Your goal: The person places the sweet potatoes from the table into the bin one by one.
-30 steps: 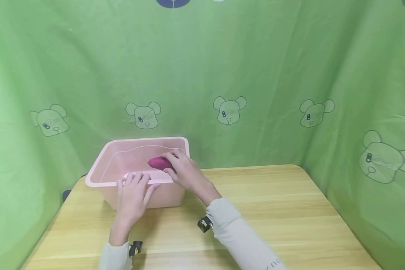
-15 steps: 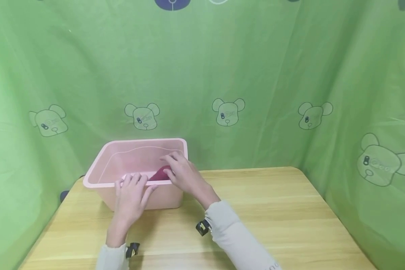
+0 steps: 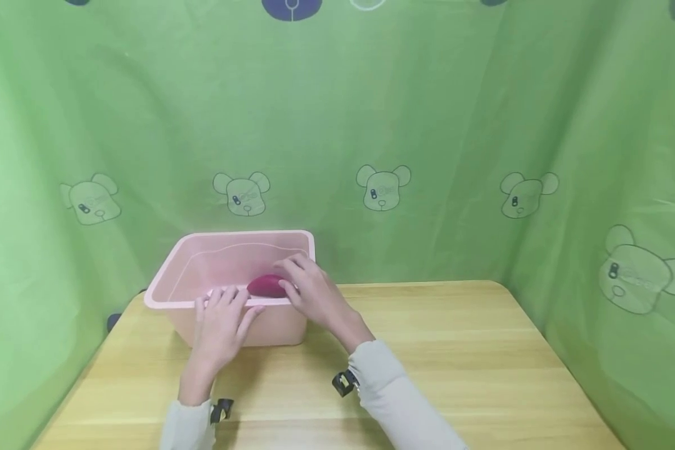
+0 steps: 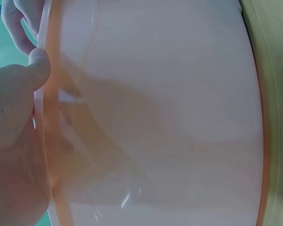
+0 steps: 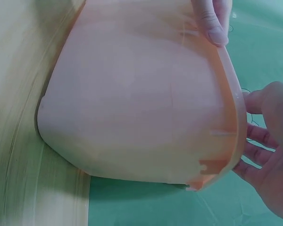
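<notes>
A pink plastic storage bin (image 3: 247, 325) stands on the table at left centre in the head view. My left hand (image 3: 219, 328) grips its near rim, fingers over the edge and thumb (image 4: 37, 68) on the outer side. Inside the bin, by the near wall, shows a magenta spindle-shaped object (image 3: 265, 286) with a pointed end; its right end is behind my right thumb. My right hand (image 3: 317, 297) hangs over the bin's right corner. In the right wrist view its fingers (image 5: 259, 136) are spread, reaching past the rim. The bin's floor is mostly hidden.
The light wooden table (image 3: 455, 362) extends to the right and in front of the bin. A green curtain (image 3: 427, 112) with bear-head prints hangs behind and on both sides. The bin is close to the back curtain.
My right hand has let go of the magenta object, which has dropped lower into the bin, first tilted, now lying level. My left hand has stayed on the rim.
</notes>
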A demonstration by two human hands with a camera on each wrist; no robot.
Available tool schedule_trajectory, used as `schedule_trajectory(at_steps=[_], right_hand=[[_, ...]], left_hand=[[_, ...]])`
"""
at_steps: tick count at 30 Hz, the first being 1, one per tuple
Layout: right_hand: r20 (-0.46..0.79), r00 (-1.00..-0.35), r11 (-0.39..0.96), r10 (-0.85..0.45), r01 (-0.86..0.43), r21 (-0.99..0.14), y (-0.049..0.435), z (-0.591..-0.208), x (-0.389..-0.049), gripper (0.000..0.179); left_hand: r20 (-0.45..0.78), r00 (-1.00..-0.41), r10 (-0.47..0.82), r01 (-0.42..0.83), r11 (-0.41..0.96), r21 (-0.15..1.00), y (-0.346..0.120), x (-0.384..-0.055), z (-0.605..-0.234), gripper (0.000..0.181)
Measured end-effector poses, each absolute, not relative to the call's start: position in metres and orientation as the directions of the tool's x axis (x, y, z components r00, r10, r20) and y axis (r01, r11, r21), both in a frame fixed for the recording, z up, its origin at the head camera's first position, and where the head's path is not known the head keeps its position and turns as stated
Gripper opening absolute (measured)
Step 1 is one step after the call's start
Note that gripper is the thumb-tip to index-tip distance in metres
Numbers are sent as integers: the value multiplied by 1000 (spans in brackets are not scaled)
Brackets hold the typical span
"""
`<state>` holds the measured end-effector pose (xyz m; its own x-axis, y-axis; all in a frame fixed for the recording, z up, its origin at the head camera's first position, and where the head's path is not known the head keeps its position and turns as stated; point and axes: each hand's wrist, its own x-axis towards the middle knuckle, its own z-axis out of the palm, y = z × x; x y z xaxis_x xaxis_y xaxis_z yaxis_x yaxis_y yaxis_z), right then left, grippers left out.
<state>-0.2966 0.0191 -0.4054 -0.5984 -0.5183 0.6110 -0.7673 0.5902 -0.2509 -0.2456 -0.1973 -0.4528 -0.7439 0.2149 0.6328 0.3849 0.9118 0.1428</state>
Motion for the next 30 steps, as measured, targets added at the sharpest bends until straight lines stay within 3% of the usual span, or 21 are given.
schedule_trajectory(at_steps=[8, 16, 30], right_hand=[[629, -594, 587, -502, -768, -256, 35, -402, -298, 36], [608, -660, 630, -441, -710, -313, 57, -403, -295, 47], [590, -694, 657, -412, -675, -335, 75, -408, -294, 47]], left_hand=[[622, -752, 217, 385, 911, 148, -195, -248, -450, 32], [581, -781, 227, 408, 891, 200, -185, -252, -444, 36], [615, -768, 179, 421, 865, 273, -193, -250, -432, 28]])
